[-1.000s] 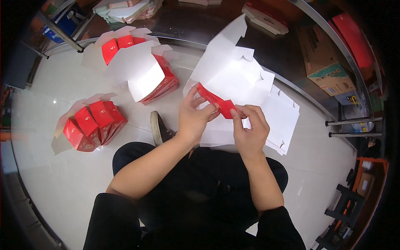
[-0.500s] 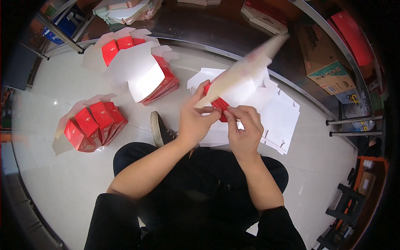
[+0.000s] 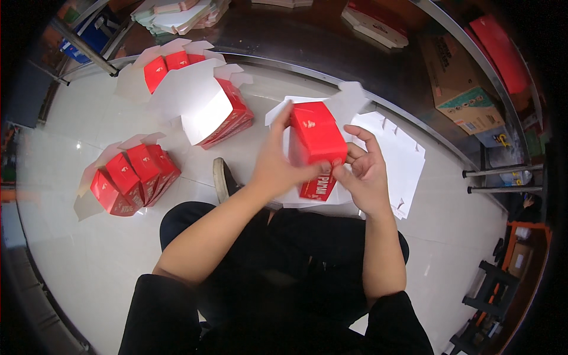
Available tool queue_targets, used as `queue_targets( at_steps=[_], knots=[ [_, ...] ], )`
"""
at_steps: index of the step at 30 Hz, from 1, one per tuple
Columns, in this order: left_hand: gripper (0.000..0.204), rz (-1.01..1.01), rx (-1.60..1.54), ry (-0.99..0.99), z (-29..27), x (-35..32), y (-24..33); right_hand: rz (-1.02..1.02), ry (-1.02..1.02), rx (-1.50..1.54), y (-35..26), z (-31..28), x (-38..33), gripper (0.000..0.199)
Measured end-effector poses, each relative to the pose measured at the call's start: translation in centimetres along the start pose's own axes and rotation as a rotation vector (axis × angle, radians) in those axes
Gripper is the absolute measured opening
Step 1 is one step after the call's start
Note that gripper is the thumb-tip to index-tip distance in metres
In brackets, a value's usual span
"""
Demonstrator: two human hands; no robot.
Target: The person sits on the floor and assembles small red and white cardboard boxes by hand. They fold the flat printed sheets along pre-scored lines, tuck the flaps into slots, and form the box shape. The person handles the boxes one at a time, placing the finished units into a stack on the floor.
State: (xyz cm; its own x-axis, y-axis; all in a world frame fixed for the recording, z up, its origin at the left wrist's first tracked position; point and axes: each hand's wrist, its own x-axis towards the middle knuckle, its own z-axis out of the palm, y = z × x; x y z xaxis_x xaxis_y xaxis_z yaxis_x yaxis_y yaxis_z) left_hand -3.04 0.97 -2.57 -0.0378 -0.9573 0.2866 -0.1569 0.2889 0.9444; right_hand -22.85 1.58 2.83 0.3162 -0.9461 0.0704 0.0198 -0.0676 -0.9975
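Note:
A red carton box (image 3: 319, 139) with white print is held up in front of me, one white flap standing out at its far right. Around its left side wraps my left hand (image 3: 277, 157), thumb across the near face. My right hand (image 3: 368, 168) pinches the box's right edge between thumb and a finger, other fingers raised. Under and behind the box lie flat white carton blanks (image 3: 393, 160) on the floor. To the left stand folded red boxes with raised white flaps: a nested group (image 3: 136, 174) nearby, and others (image 3: 234, 112) farther back.
A dark low shelf (image 3: 284, 41) runs along the far side, with stacked card sheets (image 3: 177, 15) on it. At right stand a brown cardboard box (image 3: 461, 89) and metal rack legs (image 3: 503, 189). My shoe (image 3: 223, 180) rests on the tiled floor (image 3: 77, 254).
The flat, blurred carton has opened out into a box shape, its red faces now toward me. My right hand has shifted right, its fingers spreading; my left hand has moved around the box's side.

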Motion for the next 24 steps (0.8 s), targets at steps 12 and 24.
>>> queue_targets(
  at_steps=[12,24],
  knots=[
    [0.079,-0.750,-0.665,0.291,-2.0,1.4,2.0,0.150,-0.100,-0.135,0.5,0.0,-1.3,0.030],
    [0.073,-0.175,-0.144,-0.231,0.4,-1.7,3.2,0.075,0.256,0.025,1.0,0.0,-0.8,0.021]
  ],
)
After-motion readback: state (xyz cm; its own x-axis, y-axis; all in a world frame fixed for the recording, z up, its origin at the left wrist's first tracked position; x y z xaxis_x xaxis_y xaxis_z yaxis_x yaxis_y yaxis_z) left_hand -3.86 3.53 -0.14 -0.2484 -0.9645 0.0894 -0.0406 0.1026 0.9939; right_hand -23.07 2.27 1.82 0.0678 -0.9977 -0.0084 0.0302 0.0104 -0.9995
